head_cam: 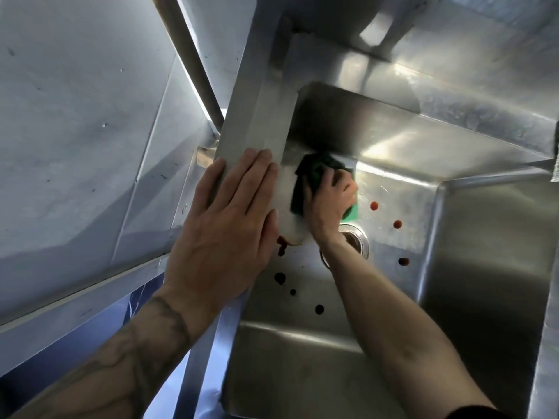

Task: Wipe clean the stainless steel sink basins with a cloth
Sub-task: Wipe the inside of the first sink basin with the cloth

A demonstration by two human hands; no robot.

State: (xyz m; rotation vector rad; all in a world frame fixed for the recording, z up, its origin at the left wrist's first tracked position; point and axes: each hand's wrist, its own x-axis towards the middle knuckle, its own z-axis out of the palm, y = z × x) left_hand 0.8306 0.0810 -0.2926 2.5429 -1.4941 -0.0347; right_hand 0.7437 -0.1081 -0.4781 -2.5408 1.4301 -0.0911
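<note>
Left hand lies flat, fingers straight and together, on the flat left rim of the stainless steel sink basin. Dark red spots dot the open floor around the round metal drain. Beyond, the right hand clamps a green scouring sponge at the far-left corner.

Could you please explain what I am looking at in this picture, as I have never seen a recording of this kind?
There is no machine here. A person wears a camera on the head, so this single picture looks down along their own bare arms. Below them is a stainless steel sink basin. The left hand lies flat, fingers straight, on the sink's rim. The right hand reaches down into the basin and grips a green scouring pad, pressed near the far corner beside a white soapy patch. On the basin floor are red and dark spots scattered around the drain.
</note>
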